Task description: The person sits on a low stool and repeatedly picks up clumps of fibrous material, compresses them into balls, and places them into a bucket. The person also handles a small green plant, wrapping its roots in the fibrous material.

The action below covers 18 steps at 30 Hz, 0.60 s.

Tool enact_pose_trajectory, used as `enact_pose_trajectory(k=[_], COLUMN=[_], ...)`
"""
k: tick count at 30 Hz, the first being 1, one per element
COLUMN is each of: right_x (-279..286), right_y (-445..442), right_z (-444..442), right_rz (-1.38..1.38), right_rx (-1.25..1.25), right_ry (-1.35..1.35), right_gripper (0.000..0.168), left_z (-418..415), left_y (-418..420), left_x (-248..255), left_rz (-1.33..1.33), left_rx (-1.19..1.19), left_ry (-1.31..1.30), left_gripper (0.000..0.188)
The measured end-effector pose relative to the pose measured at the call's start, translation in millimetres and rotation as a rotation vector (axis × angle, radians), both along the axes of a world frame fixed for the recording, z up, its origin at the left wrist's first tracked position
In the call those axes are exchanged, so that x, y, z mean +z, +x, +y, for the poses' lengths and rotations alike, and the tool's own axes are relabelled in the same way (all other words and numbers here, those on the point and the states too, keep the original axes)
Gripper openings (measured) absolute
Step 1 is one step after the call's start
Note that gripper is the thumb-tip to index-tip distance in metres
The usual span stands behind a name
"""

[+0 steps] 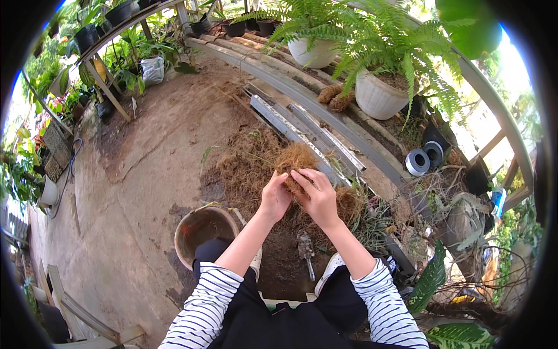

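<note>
Both hands meet at a clump of brown coconut fibre (297, 158) in front of me. My left hand (275, 197) grips its left side, thumb up against the fibre. My right hand (317, 195) holds it from the right, fingers bent over the top. Beneath and behind them a heap of loose brown fibre (244, 168) lies on the ground. A hand trowel (306, 251), soiled, rests on the dark wet soil between my shoes, its handle towards me. To the left of my knees stands a round bucket (181, 237) with some reddish-brown matter inside.
Metal channels (301, 135) lie beyond the heap. Past them, potted ferns (381, 98) stand on long poles beside two rolls (417, 162). Cut grass and dry roots (457, 196) are piled at right. Potted plants and a wooden rack leg (107, 89) stand at far left, near a hose (69, 168).
</note>
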State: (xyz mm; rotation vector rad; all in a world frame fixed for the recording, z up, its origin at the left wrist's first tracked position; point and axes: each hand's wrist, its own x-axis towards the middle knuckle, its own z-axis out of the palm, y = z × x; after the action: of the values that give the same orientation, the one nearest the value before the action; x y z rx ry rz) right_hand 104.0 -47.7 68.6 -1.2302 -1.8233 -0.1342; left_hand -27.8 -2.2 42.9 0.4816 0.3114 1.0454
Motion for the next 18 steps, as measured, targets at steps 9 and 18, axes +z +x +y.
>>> enact_pose_trajectory(k=[9,18], right_x=[2,4], right_y=[13,2], right_z=[2,-12], right_rz=[0.335,0.243], right_rx=[0.173,-0.016], right_ry=[-0.284,-0.498], right_gripper=[0.045,0.043], left_z=[-1,-1], left_y=[5,10], left_x=[-8,-10], left_rz=[0.142,0.194], left_rx=[0.053,0.171], left_ry=[0.005,-0.091], left_gripper=[0.03,0.022])
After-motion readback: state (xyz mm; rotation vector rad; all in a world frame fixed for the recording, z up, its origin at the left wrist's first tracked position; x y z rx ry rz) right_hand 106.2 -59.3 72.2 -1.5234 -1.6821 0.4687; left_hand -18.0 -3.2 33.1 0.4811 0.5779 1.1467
